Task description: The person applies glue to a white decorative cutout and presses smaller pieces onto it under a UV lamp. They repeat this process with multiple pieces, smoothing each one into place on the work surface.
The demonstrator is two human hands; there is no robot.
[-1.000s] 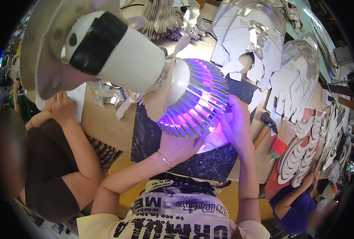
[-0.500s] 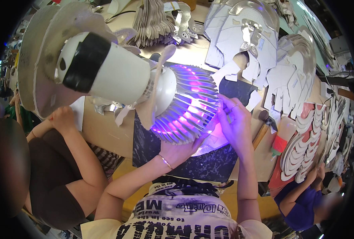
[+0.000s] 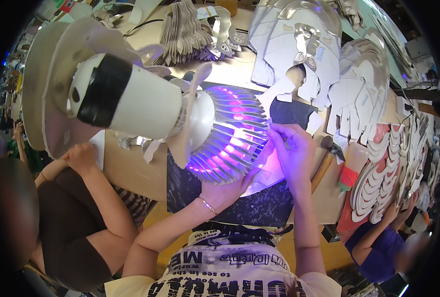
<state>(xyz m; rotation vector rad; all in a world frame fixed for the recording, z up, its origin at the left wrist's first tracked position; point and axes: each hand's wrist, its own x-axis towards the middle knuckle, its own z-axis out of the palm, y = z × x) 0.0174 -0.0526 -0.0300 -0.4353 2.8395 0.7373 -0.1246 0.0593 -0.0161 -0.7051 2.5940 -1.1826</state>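
A finned lamp head (image 3: 230, 136) glowing purple hangs over the work spot and hides much of it. Under its lower edge, my left hand (image 3: 225, 194) has its thumb against a pale cut shoe-upper piece (image 3: 265, 154); its other fingers are largely covered by the lamp. My right hand (image 3: 295, 148) pinches the far edge of that same piece between thumb and forefinger, just right of the fins. Beneath both hands lies a dark marbled board (image 3: 274, 200) with a brightly lit pale sheet on it.
Stacks of white and silver shoe-upper pieces (image 3: 299, 44) stand at the back right. A hammer (image 3: 324, 171) and a glue bottle (image 3: 352, 166) lie right of my right hand. Curved pale strips (image 3: 373, 183) cover a red sheet. A person (image 3: 81, 213) sits close on the left.
The view has shifted slightly, so the lamp sits a little further left and lower in it. Both hands keep their hold, with only a slight shift of the right fingers.
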